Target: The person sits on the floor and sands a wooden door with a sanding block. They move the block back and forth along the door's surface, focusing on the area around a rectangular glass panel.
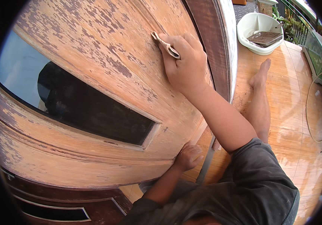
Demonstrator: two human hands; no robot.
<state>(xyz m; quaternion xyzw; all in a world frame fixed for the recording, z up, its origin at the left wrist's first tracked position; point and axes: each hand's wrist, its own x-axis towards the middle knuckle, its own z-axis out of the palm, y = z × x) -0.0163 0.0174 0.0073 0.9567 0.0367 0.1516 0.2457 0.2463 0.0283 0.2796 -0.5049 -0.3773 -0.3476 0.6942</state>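
A wooden door (104,56) with patchy, worn dark finish and bare wood fills the left and middle. A long narrow glass pane (101,108) is set into it. My right hand (185,62) pinches a folded piece of sandpaper (171,50) against the upper part of the door, beside a carved groove. Lower down, my left hand (188,157) holds the near edge of the door, with its fingers curled and partly hidden.
A dark door frame (215,41) stands right of the door. On the shiny wood-look floor (285,112) is a white tub (256,48) holding a flat brownish tray (265,38). My bare leg (260,101) stretches forward. A cable (308,123) lies at the right. Another dark door panel (55,200) shows at lower left.
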